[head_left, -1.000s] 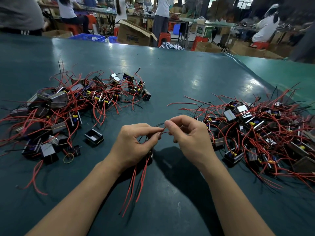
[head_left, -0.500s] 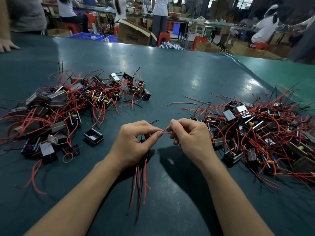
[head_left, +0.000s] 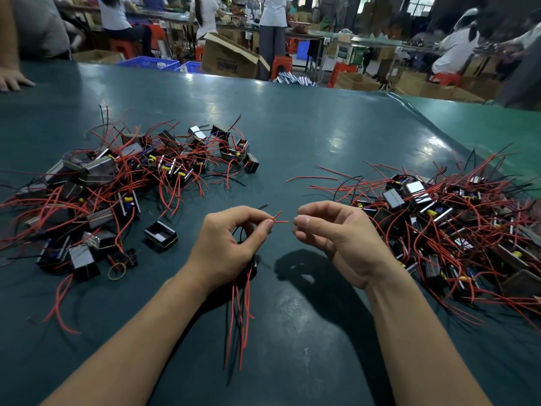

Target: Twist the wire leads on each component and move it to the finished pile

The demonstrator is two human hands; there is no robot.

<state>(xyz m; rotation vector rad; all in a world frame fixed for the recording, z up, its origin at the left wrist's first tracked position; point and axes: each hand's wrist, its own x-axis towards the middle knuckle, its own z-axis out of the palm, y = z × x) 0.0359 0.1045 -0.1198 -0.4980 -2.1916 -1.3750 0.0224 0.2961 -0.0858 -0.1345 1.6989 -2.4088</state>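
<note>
My left hand (head_left: 231, 247) pinches a pair of red wire leads (head_left: 278, 219) between thumb and forefinger; their short tips stick out to the right. The component itself is mostly hidden under that hand, and its other red and black leads (head_left: 241, 315) hang down toward me. My right hand (head_left: 336, 238) hovers just right of the tips, fingers loosely curled, touching nothing. One pile of black components with red wires (head_left: 123, 183) lies at the left, another pile (head_left: 445, 224) at the right.
The green table (head_left: 292, 136) stretches ahead, its far edge near cardboard boxes (head_left: 228, 58) and blue crates (head_left: 152, 63). A single black component (head_left: 161, 237) and a rubber band (head_left: 117, 271) lie left of my hand. Another person's hand (head_left: 11, 82) rests on the far-left table edge.
My right hand has let go of the red lead tips and drawn slightly to the right. The left hand keeps its pinch on them.
</note>
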